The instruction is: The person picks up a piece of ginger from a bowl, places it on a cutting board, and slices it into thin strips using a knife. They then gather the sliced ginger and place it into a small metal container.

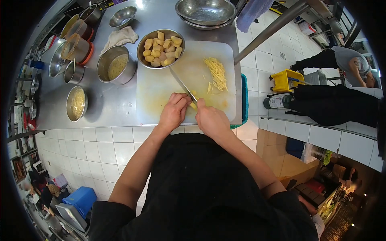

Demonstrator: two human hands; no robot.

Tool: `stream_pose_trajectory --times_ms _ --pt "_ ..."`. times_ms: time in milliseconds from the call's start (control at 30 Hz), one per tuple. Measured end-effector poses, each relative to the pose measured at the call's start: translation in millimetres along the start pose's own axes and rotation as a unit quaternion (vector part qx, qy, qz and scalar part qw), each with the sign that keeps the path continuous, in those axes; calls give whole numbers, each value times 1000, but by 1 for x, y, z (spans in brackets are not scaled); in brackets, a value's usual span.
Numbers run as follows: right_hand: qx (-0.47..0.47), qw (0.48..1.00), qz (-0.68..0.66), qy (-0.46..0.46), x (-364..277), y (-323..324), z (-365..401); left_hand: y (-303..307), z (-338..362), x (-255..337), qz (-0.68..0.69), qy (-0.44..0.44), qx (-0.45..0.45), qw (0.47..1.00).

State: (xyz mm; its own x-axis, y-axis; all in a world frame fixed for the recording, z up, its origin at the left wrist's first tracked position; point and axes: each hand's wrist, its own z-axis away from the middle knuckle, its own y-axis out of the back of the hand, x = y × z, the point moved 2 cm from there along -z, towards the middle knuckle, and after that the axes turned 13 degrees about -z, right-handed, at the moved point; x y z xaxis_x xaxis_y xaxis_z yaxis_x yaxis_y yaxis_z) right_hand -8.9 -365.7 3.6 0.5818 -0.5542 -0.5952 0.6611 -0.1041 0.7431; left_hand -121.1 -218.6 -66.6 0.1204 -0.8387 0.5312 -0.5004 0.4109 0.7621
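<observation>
My right hand (210, 120) is closed round the handle of a long knife (183, 83), whose blade points up and left over the white cutting board (152, 108). Just left of the blade, my left hand (175, 109) has its fingers curled down on a yellow piece (193, 105), partly hidden by the fingers and knife. Thin yellow strips (217, 74) lie in a pile at the board's upper right, with a few loose ones below. A steel bowl of peeled yellow chunks (161, 49) overlaps the board's upper left corner.
Left of the board stand a steel pot (116, 65) and a small bowl (76, 103), both with pale contents. A cloth (120, 38), stacked steel bowls (206, 13) and plastic containers (76, 49) sit farther back. A metal pole (271, 30) rises at right; another person (350, 62) is beyond.
</observation>
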Motion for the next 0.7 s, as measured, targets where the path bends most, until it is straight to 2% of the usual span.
stream_pose_trajectory --times_ms 267,400,467,567,700 --pt "-45 999 14 -7 -14 45 50 -2 -1 0 8 4 6 1000" --pt "-66 997 13 -23 -8 32 48 -1 -1 2 2 6 7 1000" --pt "-16 1000 -2 -9 7 3 25 0 -2 2 -3 -1 6 1000" --pt "-2 1000 -12 -1 13 -5 12 1 -2 1 1 -4 6 1000" --pt "-43 999 -7 -16 -6 30 39 -2 -1 2 -2 -13 3 1000"
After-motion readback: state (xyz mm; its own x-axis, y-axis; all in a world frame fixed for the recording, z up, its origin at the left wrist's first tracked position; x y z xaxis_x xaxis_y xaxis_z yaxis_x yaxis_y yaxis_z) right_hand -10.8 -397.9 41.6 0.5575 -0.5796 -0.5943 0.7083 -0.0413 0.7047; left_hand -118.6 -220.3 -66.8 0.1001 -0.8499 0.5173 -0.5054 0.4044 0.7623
